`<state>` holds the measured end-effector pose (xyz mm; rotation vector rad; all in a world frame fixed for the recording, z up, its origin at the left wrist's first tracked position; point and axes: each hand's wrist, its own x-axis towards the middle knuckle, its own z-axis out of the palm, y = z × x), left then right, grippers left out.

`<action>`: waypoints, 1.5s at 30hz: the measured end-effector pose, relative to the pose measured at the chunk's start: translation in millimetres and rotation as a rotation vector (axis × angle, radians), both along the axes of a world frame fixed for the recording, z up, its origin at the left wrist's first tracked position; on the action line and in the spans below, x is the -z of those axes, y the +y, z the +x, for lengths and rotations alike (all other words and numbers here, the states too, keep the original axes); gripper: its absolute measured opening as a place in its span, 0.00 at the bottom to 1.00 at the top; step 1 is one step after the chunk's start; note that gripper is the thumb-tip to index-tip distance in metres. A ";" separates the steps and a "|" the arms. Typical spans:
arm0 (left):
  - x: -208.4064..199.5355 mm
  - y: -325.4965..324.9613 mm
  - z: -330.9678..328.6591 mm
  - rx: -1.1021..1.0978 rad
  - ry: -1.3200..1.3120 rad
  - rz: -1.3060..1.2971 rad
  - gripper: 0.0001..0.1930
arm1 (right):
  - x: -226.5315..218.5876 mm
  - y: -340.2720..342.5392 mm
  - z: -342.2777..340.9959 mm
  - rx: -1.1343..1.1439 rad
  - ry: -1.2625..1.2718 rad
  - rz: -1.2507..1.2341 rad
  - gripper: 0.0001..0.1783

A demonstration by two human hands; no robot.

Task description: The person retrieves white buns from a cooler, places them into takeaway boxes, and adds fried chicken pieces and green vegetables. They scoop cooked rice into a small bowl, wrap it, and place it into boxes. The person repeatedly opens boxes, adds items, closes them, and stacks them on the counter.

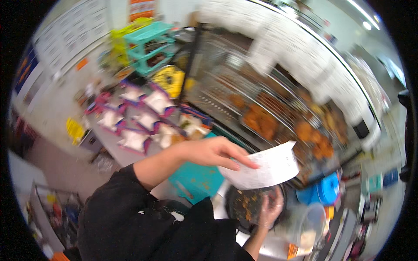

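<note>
My left hand (216, 152) reaches across the middle from a black sleeve, pinching a white printed paper slip (265, 169) between thumb and fingers. The slip curls up at its far right corner. Below it, my right hand (271, 211) is over the right side of a round black pan (237, 211) with brown crumbs in it. A shiny clear glove seems to cover that hand. Its fingers are curved and apart, with nothing visible in them. Left of the pan lies a teal cutting board (202, 176) with crumbs on it.
A glass-fronted warmer (217, 91) with trays of fried food fills the far side, paper slips (300, 56) hanging along its top. Several bags of white contents (146, 119) lie at left, near teal stacked trays (148, 50). Right stand a blue container (320, 191) and a clear tub (311, 224).
</note>
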<state>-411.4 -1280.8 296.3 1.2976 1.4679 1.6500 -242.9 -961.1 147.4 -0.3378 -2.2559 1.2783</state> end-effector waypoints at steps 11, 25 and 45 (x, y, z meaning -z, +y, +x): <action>63.6 -507.8 -27.8 -1.660 -0.233 0.160 0.34 | -96.3 -377.4 -350.1 -0.765 0.166 0.430 0.11; 125.8 -752.2 -96.1 -1.764 -0.299 0.090 0.42 | 47.1 -666.8 -824.4 -0.374 -0.087 0.950 0.27; 112.4 -768.6 -185.8 -1.521 -0.260 0.164 0.42 | -33.6 -609.7 -666.3 -0.506 -0.211 0.571 0.16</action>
